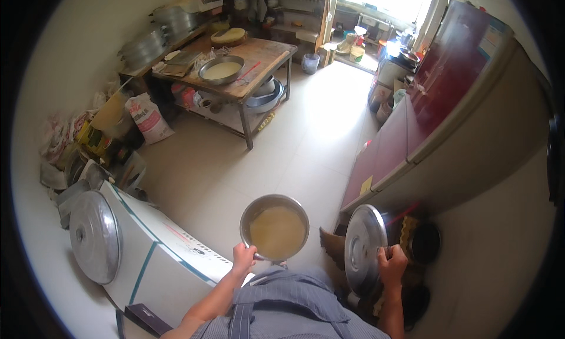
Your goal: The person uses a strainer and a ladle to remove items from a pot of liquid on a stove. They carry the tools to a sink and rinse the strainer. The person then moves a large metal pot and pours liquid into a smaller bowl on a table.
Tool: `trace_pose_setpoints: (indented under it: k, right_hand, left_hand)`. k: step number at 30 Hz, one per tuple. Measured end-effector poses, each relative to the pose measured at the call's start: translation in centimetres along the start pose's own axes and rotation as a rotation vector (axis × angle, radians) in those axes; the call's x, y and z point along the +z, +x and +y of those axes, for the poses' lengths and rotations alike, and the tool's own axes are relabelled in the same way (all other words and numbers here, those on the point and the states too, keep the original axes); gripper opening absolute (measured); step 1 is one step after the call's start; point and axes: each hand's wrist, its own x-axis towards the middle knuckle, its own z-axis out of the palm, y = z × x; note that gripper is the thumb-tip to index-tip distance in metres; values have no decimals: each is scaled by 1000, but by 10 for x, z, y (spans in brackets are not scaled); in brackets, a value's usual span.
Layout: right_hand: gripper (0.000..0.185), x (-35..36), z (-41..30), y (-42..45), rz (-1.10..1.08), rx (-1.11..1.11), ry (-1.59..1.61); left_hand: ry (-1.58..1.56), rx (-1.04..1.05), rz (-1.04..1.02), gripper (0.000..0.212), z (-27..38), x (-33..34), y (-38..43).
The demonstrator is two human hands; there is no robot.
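Observation:
My left hand grips the near rim of a round metal pot in front of my apron. Inside it is a yellowish, cloudy liquid. Out to the right, my right hand holds a round metal lid by its knob, tilted nearly upright with its underside towards the pot. The lid is well apart from the pot. A striped grey apron covers my front, below both hands.
A large white box stands at my left, with a metal lid leaning against it. A dark red refrigerator rises on the right. Ahead, a wooden table bears a metal basin of pale contents. A printed sack stands near the table.

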Motion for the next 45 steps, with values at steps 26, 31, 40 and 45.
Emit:
trace_pose_setpoints:
  k: [26, 31, 40, 45]
  right_hand:
    - [35, 189, 3, 388, 30, 41, 191]
    - [31, 185, -10, 460, 144, 164, 459]
    - [30, 218, -66, 607, 187, 132, 954]
    - [22, 283, -71, 701, -233, 169, 1331]
  left_hand:
    - [-188, 51, 218, 7, 201, 150, 287]
    - [-223, 98, 191, 5, 238, 184, 359]
    - [-227, 102, 232, 17, 314, 217, 492]
    - [-318, 122, 338, 12, 339, 248, 513]
